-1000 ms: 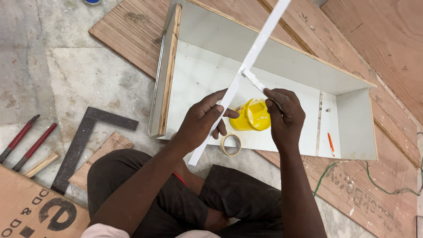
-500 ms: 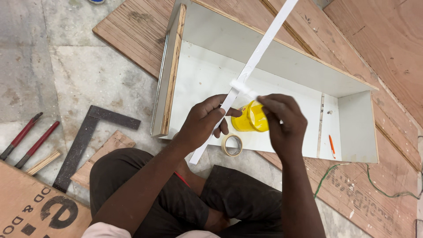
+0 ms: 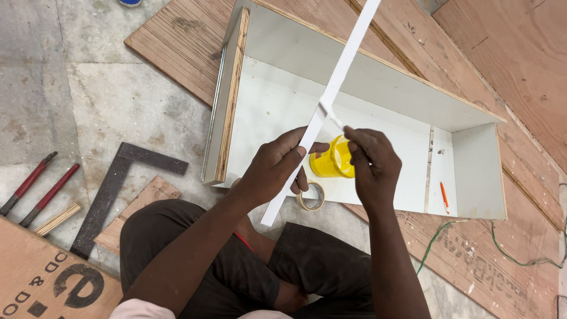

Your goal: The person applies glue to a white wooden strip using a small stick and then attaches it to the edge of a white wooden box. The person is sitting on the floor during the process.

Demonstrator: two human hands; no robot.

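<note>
While my left hand [image 3: 274,171] grips the white strip [image 3: 331,97] above the yellow tin [image 3: 332,158], my right hand [image 3: 369,162] pinches something small against it.

The can [image 3: 332,158] lies in the box [image 3: 378,88] before me, tape roll [image 3: 311,197] nearer, square [image 3: 112,192] left (on the floor).

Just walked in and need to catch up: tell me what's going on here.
A person sits on the floor beside an open white cabinet box. The left hand holds a long white strip slanting up over the box. The right hand pinches something small and white against the strip. A yellow tin lies on its side in the box, beside a tape roll.
</note>
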